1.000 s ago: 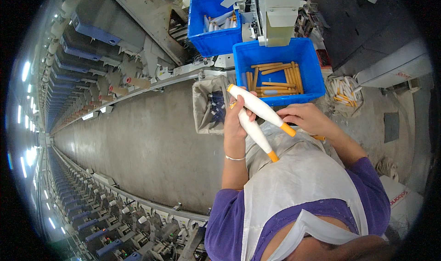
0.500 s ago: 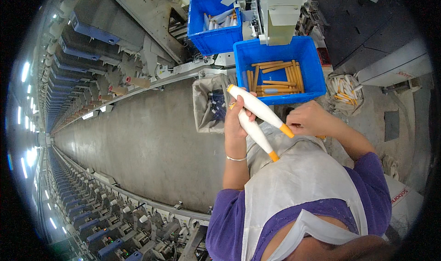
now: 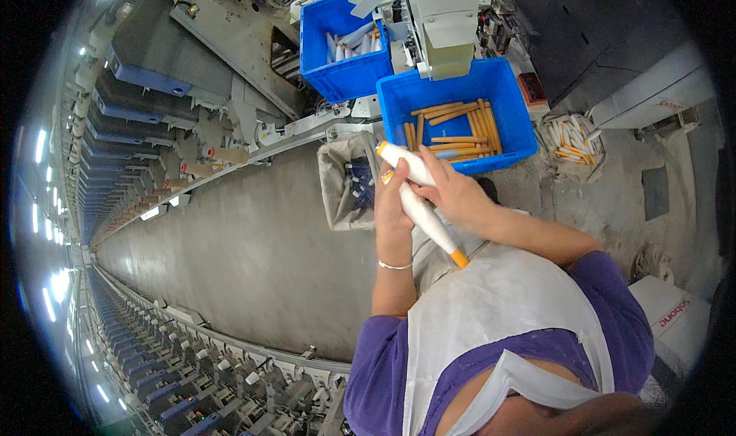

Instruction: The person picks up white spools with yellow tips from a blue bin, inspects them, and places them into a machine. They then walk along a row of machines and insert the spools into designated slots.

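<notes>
I hold two white yarn bobbins with orange tube ends in front of my white apron. My left hand (image 3: 391, 206), with a thin bracelet on the wrist, grips the longer bobbin (image 3: 426, 220), which slants down to the right to an orange tip. My right hand (image 3: 458, 196) lies over both and closes on the upper bobbin (image 3: 404, 162), whose top end points up and left. The two bobbins touch near my fingers. Just beyond them stands a blue bin (image 3: 521, 133) holding several bare orange tubes.
A second blue bin (image 3: 345, 75) with white bobbins stands farther back, beside a grey machine column (image 3: 445, 29). An open grey sack (image 3: 337, 183) of dark tubes hangs left of my hands. Loose tubes (image 3: 575, 138) lie right. Spinning machines line the grey aisle.
My right hand has slid up and left along the upper bobbin, covering its lower orange tip. The two bobbins have drawn closer together. My left hand has hardly moved.
</notes>
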